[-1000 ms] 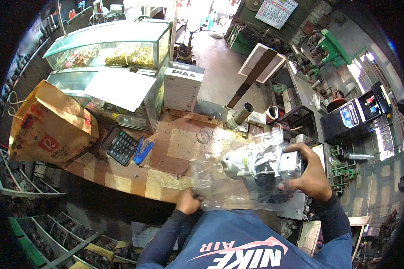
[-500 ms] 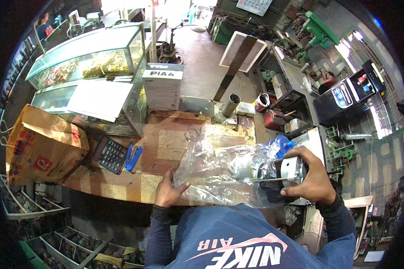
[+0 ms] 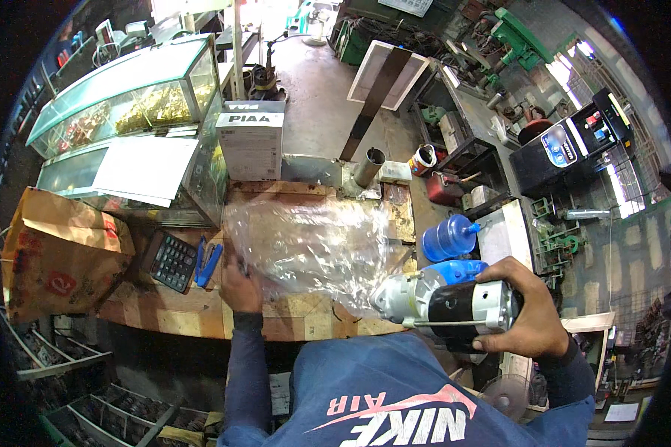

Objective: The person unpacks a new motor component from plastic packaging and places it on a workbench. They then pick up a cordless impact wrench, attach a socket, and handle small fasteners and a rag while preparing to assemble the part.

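Observation:
A starter motor [image 3: 455, 305], silver at both ends with a black middle, lies nearly level in my right hand [image 3: 533, 309]. My fingers and thumb wrap round its right end. To its left spreads a clear plastic bag [image 3: 313, 246], crumpled and shiny, with its right edge close to the motor's silver nose; I cannot tell whether they touch. My left hand [image 3: 241, 287] is closed at the bag's left edge, gripping the plastic; its fingertips are partly blurred. Under the bag is the wooden workbench [image 3: 160, 313].
On the bench's left stand a paper bag [image 3: 67, 253], a black calculator [image 3: 173, 261] and a blue stapler [image 3: 209, 262]. Behind them are a glass case [image 3: 138, 97] and a white box [image 3: 251, 141]. A metal cylinder [image 3: 369, 167] stands at the far edge. Blue jugs [image 3: 449, 237] are beyond the motor.
The starter motor has come out of the plastic bag and is now bare in my right hand. My left hand has drawn the bag away to the left.

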`<state>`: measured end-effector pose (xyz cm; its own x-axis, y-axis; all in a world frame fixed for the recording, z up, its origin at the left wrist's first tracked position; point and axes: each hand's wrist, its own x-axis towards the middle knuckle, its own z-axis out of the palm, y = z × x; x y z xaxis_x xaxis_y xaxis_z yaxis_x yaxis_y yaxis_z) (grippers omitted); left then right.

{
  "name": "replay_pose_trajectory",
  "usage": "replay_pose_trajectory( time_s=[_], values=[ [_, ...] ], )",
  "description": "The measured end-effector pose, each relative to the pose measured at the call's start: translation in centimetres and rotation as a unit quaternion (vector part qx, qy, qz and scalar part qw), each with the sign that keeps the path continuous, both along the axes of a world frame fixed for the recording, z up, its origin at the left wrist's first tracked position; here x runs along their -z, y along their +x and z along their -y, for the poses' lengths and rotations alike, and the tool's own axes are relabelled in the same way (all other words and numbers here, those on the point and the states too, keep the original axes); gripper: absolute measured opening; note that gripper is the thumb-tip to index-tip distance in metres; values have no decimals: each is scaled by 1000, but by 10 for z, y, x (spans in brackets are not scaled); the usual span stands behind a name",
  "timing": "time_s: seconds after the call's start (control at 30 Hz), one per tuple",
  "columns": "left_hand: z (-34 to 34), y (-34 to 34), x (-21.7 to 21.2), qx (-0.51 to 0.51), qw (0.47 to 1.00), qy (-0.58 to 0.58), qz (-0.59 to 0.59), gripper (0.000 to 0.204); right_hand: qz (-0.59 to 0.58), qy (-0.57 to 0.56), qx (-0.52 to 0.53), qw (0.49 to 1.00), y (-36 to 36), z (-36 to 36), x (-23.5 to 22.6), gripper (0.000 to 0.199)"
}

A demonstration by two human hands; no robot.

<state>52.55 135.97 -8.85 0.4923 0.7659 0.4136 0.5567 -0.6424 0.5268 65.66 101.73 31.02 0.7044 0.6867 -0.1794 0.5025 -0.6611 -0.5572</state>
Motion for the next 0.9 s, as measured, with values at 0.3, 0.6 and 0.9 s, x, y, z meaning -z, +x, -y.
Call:
replay_pose_trajectory(
  time_s=[0.3, 0.6, 0.9],
  values=[
    [57, -6, -18, -109, 980, -143, 88, 27, 94, -20, -135, 986, -19, -28, -50, 70],
    [59, -12, -27, -7, 987, -152, 46, 29, 72, 15, -182, 981, -55, -54, -89, 81],
    [74, -64, -28, 10, 771, -567, 288, 31, -113, 128, -64, 983, -32, -103, 68, 73]
  ],
)
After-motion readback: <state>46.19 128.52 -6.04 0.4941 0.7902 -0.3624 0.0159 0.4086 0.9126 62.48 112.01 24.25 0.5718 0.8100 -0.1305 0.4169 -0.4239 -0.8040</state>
